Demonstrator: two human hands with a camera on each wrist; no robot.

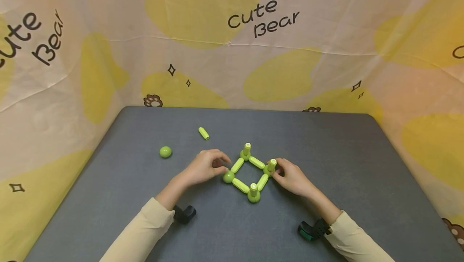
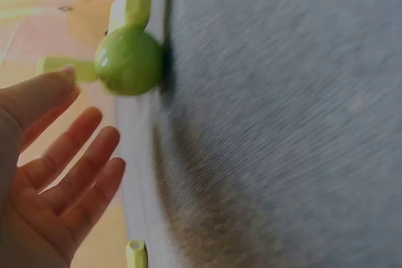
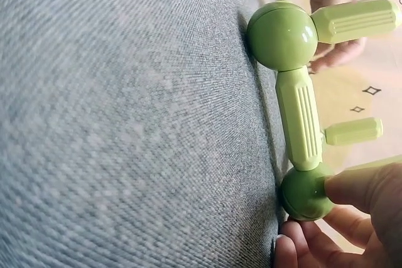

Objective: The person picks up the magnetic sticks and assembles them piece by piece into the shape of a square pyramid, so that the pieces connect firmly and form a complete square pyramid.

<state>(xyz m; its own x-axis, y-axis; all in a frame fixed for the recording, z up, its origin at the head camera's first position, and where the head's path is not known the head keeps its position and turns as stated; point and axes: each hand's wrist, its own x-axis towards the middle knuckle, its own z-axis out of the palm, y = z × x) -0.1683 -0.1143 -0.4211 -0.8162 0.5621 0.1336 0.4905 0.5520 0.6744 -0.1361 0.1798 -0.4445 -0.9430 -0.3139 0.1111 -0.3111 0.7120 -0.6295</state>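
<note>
A square frame of light-green rods (image 1: 241, 186) joined by darker green balls lies on the table. Short rods (image 1: 247, 148) stand upright from three of its corners; the left corner ball (image 1: 228, 176) has no upright rod. My right hand (image 1: 292, 178) pinches the right corner ball (image 3: 306, 191), thumb on one side and fingers curled at the other. Beside the left corner ball is my left hand (image 1: 206, 167), its fingers loosely bent and spread with nothing between them. In the left wrist view, the left thumb (image 2: 47, 95) overlaps one upright rod, close to the ball.
A loose green ball (image 1: 165, 152) and a loose light-green rod (image 1: 204, 133) lie on the grey table (image 1: 326, 141) at the back left. Patterned cloth (image 1: 203, 24) hangs behind and along both sides.
</note>
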